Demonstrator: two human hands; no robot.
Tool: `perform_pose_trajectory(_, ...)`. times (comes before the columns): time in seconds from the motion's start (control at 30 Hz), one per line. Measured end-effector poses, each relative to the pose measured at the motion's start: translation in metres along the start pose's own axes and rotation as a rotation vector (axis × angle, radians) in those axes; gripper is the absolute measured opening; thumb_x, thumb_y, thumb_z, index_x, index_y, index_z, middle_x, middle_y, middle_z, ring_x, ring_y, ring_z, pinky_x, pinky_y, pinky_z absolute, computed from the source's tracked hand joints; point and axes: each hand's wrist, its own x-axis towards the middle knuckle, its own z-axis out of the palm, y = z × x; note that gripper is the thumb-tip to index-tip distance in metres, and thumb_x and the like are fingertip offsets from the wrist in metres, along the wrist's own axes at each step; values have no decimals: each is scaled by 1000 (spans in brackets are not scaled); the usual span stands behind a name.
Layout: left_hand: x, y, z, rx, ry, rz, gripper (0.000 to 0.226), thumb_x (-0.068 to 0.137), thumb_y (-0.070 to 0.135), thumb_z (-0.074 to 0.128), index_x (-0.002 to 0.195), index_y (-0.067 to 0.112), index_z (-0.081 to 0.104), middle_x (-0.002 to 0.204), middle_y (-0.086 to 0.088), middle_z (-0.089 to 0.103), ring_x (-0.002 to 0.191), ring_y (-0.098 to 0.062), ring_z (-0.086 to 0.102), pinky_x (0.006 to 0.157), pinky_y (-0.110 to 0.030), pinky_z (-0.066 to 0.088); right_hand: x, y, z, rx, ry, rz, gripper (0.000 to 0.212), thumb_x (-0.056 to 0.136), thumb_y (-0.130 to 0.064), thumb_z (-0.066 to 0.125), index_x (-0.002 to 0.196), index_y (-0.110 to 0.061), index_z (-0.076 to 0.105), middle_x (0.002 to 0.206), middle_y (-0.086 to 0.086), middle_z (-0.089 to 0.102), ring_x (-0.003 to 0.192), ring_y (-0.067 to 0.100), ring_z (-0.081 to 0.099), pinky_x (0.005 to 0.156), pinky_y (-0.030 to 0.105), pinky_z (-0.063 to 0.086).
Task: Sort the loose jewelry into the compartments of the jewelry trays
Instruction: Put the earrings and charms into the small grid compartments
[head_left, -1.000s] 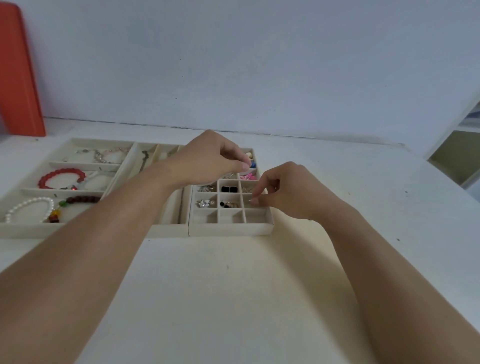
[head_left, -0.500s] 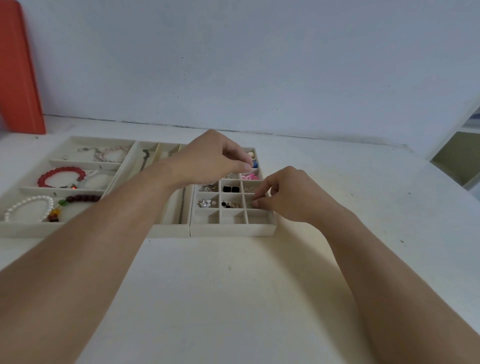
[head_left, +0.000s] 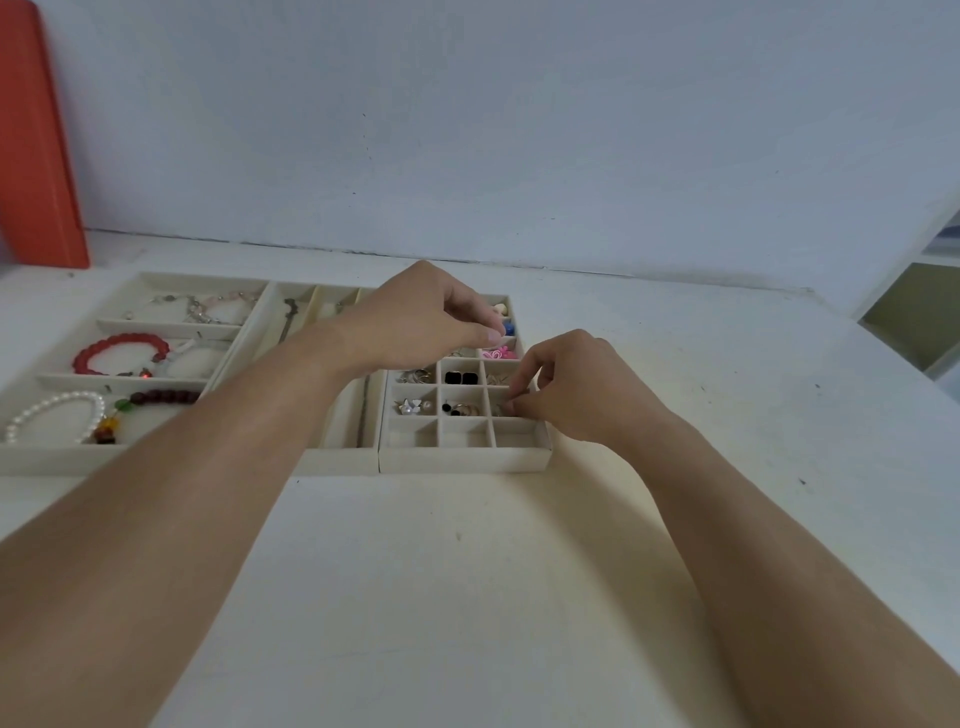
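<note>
Head camera view, looking down and forward over two bare forearms that reach across a pale worktop (head_left: 467, 597) to a row of cream jewelry trays set edge to edge near the wall.

At the left, a bracelet tray (head_left: 62, 457) with long compartments holds a red bead bracelet (head_left: 120, 352), a white pearl bracelet (head_left: 54, 413) and a dark bead strand (head_left: 165, 397), each in its own slot so they lie apart. A narrow-slotted middle tray (head_left: 340, 460) is mostly hidden under the left forearm.

At the right, a small-grid tray (head_left: 465, 460) holds earrings and rings in little square cells: a black pair (head_left: 461, 378), a white flower stud with a pearl (head_left: 413, 406), a pink piece (head_left: 497, 354). The nearest row of cells holds nothing.

The left hand (head_left: 415, 325) hovers over the far end of the grid, fingers curled with thumb and fingertips pressed together, as if pinching something tiny; the piece itself is too small to make out.

The right hand (head_left: 576, 392) is lowered to the right column, second row from the near edge, its fingertips (head_left: 511, 404) pinched together at that cell. It looks to be setting down or nudging a small item there, though none can be seen between the fingers.

No loose jewelry shows on the bare worktop, so sorting seems nearly complete.
</note>
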Motion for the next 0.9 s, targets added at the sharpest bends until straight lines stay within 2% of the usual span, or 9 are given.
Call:
perform_pose_trajectory(0.27,0,-1,0,6,-3,0,8,85,28,79,93,26,82,104,17,76,103,8,65,92,-15,47,-3,-6,4,-55,42,21,16,75,-28,82,66,-33,70,69,-10,61,65,13,59,58,26,38)
perform_pose_trajectory(0.4,0,-1,1,8,-6,0,8,85,28,79,92,27,82,105,18,76,104,12,62,91,-13,43,-4,-7,6,-77,68,23,21,75,-36,84,65,-36,66,71,-12,58,65,5,53,56,26,33)
perform_pose_trajectory(0.47,0,-1,0,17,6,-3,7,86,29,78,91,29,82,102,20,75,102,11,64,89,-17,46,-4,-8,3,-71,67,22,20,75,-37,85,67,-35,67,67,-12,57,62,4,52,54,26,32)
perform_pose_trajectory(0.53,0,0,-1,17,11,-14,7,88,28,77,92,30,82,101,21,75,103,1,67,92,-27,52,-4,-7,-2,-56,76,19,17,76,-36,84,68,-35,69,62,-12,56,59,7,54,54,25,34)
perform_pose_trajectory(0.63,-1,2,-1,20,-5,-19,14,93,21,70,98,28,80,106,17,75,111,-2,65,102,-31,49,-3,-4,-12,-7,132,14,14,80,-38,81,72,-35,71,60,-11,57,54,8,54,55,25,38)
perform_pose_trajectory(0.7,-2,3,0,21,-33,-8,22,98,15,63,108,27,78,101,13,77,113,-3,64,105,-34,47,-3,-2,-17,52,201,3,13,82,-39,80,74,-33,71,58,-11,57,50,6,52,55,26,39)
perform_pose_trajectory(0.77,-4,4,0,18,-63,1,32,101,14,57,125,31,70,93,14,78,107,3,64,100,-30,48,-2,-2,-20,121,267,-25,10,84,-38,77,77,-34,72,61,-9,59,46,5,49,51,25,41)
perform_pose_trajectory(0.83,-4,6,1,30,-102,-10,51,102,16,56,147,39,46,91,16,77,108,1,63,90,-23,47,-3,-4,-21,196,275,-67,10,88,-34,75,81,-39,71,72,-8,65,47,7,49,47,19,42)
perform_pose_trajectory(0.9,-4,7,3,46,-148,-39,70,101,19,57,156,44,22,93,17,77,112,-1,61,89,-15,40,-3,-6,-20,221,224,-107,9,92,-34,72,94,-43,72,82,-12,68,52,9,52,49,12,40)
